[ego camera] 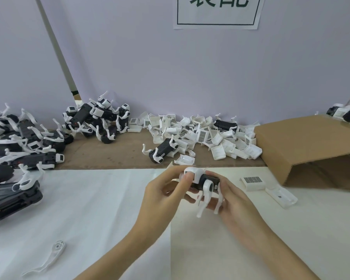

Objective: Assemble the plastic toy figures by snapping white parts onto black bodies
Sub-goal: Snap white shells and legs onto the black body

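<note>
at the far left a heap of finished figures (22,142) crowds the desk (89,199) edge, and a loose white leg (49,257) lies alone near the front. a second pile (97,120) sits against the wall, then a spread of white parts (206,134) along the back. in the middle, held just above the desk, is the black body (207,179) – the left hand (162,190) pinches a white shell (194,173) onto its end, thumb pressing on top, while the right hand (236,201) has its fingers curled around the other end from below. the toy looks light and stiff; its thin white legs seem the fragile bit, so the solid body is the place to grip. open room lies in front and to the left; on the right a cardboard box (307,146) and two loose white parts (267,185) hem things in.
</note>
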Demonstrator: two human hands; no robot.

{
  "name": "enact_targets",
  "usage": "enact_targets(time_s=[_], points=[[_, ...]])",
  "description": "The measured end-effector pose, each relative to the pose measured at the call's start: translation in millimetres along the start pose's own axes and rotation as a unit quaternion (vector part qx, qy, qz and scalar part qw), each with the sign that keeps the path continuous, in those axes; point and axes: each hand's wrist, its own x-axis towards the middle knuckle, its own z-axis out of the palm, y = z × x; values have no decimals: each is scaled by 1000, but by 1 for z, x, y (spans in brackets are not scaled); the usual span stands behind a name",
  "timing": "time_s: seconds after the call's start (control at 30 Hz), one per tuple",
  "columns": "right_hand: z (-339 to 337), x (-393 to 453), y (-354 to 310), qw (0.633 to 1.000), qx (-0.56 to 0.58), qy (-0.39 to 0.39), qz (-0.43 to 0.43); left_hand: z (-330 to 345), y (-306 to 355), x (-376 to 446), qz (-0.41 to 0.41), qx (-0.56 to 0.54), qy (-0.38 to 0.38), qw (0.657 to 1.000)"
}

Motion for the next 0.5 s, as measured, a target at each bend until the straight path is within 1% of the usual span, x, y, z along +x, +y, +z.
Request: enact_targets(time_s=[0.07,0.13,0.2,0.3,0.37,0.43,0.5], points=[[0,1,-1,1000,8,-10,-14,-5,-4,4,-52,-29,21,998],[-1,1,0,999,-7,-7,-34,-15,-9,9,-106,-42,32,993],[-1,0,1,996,-66,2,-53,-27,-15,13,-118,-19,18,993],[3,-2,1,976,-182,5,-119,-37,-21,13,-62,42,-39,996],[6,-2,-1,958,-230,-19,-170,-41,-30,13,-6,90,-61,994],[7,-1,-2,950,-250,-40,-183,-45,-37,14,48,156,-69,984],[5,3,-1,945,-274,-59,-171,-50,-41,16,118,232,-58,964]])
